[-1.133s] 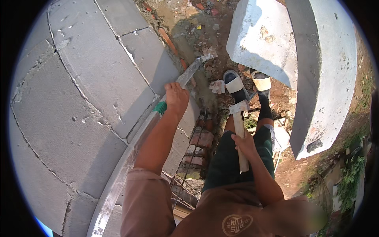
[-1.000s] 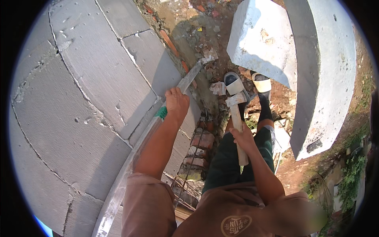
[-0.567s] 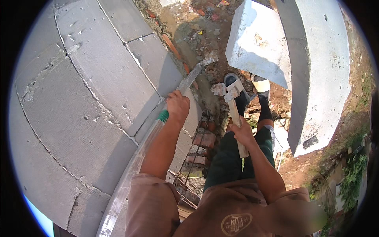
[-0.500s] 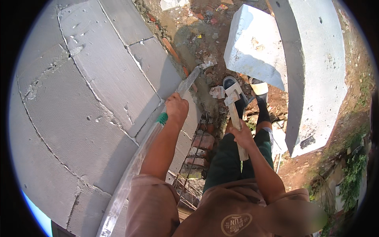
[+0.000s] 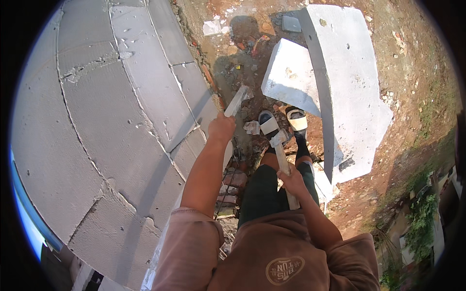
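Observation:
My left hand (image 5: 222, 127) is closed around a long, silvery straightedge (image 5: 237, 101) near its far end. Its middle is hidden under my left forearm, and the near end (image 5: 156, 257) shows past my sleeve. The straightedge stands beside the grey block wall (image 5: 111, 131); I cannot tell whether it touches it. In front of my thighs, my right hand (image 5: 292, 180) grips a hammer (image 5: 282, 157) by its pale wooden handle. The hammer's whitish, crusted head (image 5: 278, 138) points away from me, above my sandals.
Right of my feet lie a pale block (image 5: 291, 72) and a long, thick slab (image 5: 347, 92). Red bricks (image 5: 233, 182) and thin rods lie low between the wall and my legs. Rubble covers the ground ahead; green plants (image 5: 421, 225) grow at the far right.
The view has shifted, so the slab and my legs sit farther left. A green patch on the straightedge is now hidden behind my left forearm. Both hands keep their holds.

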Available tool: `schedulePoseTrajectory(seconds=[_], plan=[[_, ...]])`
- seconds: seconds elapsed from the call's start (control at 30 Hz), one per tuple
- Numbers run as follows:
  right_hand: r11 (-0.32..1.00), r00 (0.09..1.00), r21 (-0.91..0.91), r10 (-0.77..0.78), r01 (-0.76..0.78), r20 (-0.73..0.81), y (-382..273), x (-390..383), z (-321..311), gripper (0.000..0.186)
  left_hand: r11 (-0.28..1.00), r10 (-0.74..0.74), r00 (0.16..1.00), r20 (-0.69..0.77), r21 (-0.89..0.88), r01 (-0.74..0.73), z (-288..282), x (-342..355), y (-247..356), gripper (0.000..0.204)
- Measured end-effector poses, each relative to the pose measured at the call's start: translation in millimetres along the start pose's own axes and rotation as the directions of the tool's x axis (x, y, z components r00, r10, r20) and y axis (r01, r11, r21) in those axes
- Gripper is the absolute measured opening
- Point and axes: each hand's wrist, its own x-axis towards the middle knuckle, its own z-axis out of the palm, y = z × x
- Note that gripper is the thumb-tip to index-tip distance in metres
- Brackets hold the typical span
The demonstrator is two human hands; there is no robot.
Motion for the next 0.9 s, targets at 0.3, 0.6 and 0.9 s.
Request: schedulePoseTrajectory(seconds=[0.3, 0.6, 0.9], plan=[[1.000, 1.000, -0.025, -0.015, 0.015, 0.004, -16.9, -51.5, -35.2, 0.053, 0.972, -0.080, 0.969, -0.233, -0.233, 0.024, -66.7, -6.7, 17.6, 0.032], [0.995, 0.995, -0.008, -0.099, 0.099, -0.015, -32.6, -68.4, -66.3, 0.049, 0.862, -0.125, 0.965, -0.232, -0.507, -0.010, -82.8, -34.6, 87.4, 0.031], [0.949, 0.972, 0.241, -0.225, 0.204, 0.062, -93.3, -94.1, -38.5, 0.050, 0.844, -0.269, 0.884, -0.382, -0.535, 0.026, -89.5, -23.1, 80.4, 0.022]])
